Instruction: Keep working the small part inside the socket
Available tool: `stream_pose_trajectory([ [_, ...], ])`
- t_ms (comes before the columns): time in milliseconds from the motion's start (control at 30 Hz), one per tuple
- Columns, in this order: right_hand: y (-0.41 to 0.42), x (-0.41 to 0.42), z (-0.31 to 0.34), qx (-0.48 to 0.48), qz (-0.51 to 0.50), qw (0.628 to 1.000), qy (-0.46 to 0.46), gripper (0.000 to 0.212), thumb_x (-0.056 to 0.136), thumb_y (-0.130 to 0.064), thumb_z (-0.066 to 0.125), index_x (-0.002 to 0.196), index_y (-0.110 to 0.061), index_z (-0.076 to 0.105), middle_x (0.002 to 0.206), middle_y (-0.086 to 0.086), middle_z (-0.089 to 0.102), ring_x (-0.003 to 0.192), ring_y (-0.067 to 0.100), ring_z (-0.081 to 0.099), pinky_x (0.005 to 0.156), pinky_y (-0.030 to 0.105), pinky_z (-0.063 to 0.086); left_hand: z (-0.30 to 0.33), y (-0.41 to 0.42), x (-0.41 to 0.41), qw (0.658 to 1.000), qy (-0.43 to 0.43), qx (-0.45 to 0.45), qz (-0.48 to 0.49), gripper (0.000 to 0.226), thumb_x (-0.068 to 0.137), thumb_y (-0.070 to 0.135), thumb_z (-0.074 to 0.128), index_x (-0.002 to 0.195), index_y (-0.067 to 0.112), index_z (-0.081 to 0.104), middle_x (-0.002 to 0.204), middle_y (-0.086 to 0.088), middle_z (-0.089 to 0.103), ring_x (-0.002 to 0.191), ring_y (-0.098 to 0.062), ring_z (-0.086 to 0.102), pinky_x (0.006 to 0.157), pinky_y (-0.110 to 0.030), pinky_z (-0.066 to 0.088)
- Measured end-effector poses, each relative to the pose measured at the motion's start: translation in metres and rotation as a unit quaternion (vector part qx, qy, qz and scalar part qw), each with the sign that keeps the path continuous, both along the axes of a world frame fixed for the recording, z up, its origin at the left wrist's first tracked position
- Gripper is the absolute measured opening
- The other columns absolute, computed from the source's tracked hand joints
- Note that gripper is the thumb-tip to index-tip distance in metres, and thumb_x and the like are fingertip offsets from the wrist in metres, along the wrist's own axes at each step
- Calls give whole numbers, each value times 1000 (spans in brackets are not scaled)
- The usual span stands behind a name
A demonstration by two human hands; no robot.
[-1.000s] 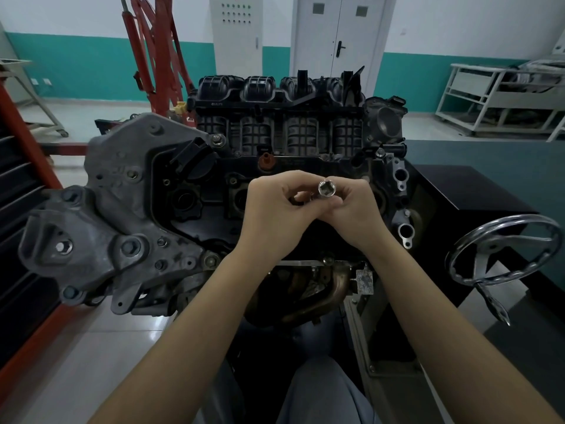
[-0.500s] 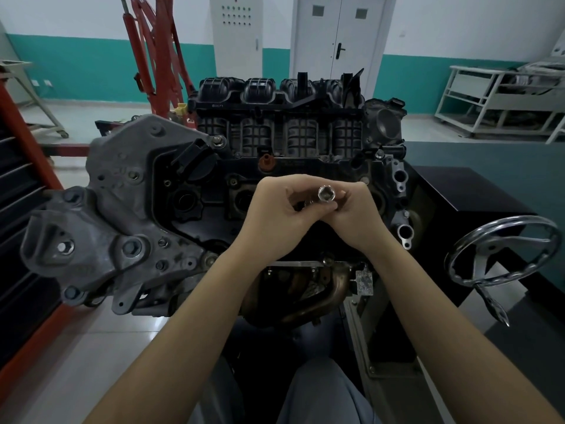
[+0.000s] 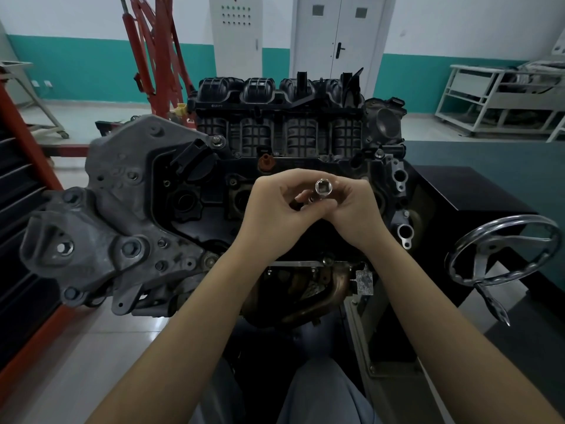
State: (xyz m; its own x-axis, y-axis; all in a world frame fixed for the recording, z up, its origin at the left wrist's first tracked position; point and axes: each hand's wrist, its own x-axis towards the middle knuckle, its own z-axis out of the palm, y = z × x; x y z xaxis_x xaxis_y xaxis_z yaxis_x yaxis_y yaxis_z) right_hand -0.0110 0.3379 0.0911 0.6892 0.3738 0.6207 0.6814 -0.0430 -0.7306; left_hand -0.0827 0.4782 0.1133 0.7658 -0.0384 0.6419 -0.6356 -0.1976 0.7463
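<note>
A shiny steel socket, its square drive hole facing me, is held up in front of a dark engine on a stand. My right hand pinches the socket between fingers and thumb. My left hand has its fingers curled against the socket's lower end, where a small part sits between the fingertips; I cannot make out what it is. Both hands touch each other above the engine's valve cover.
A chrome handwheel juts out at the right by a black box. A red engine hoist stands behind on the left, a white trolley at the far right. The rusty exhaust manifold hangs below my wrists.
The hands stay together in nearly the same place; the socket has turned a little between the fingers, its open end now facing me more squarely.
</note>
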Motion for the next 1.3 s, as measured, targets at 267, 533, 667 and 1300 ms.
stream_pose_trajectory([
  [267, 1, -5, 3, -6, 23, 1000, -6, 29, 78, 2, 68, 89, -25, 66, 77, -21, 71, 80, -3, 67, 71, 11, 48, 1, 0, 1, 999, 7, -12, -32, 24, 83, -11, 65, 103, 1, 71, 98, -11, 74, 97, -19, 71, 91, -35, 55],
  [533, -1, 0, 1, 1, 23, 1000, 2, 21, 76, 6, 73, 89, -10, 70, 84, -6, 72, 81, 5, 68, 74, 17, 50, -1, -4, 1, 999, -13, -3, 34, 18, 77, -4, 74, 93, 7, 74, 89, -4, 75, 88, -15, 71, 84, -40, 58],
  [667, 1, -6, 3, -3, 22, 1000, -2, 29, 77, 0, 66, 86, -28, 65, 78, -26, 69, 79, -6, 66, 71, 9, 47, 0, -3, -1, 999, 0, -27, -27, 28, 81, -11, 67, 104, 4, 71, 98, -11, 74, 97, -20, 71, 90, -36, 56],
  [1300, -1, 1, -1, -2, 8, 1000, -16, 19, 77, 3, 73, 94, -6, 71, 89, 4, 73, 85, 15, 70, 77, 24, 53, 1, -5, 1, 998, -19, 20, 50, 18, 77, 0, 77, 93, 7, 75, 89, -1, 75, 87, -10, 71, 83, -29, 57],
])
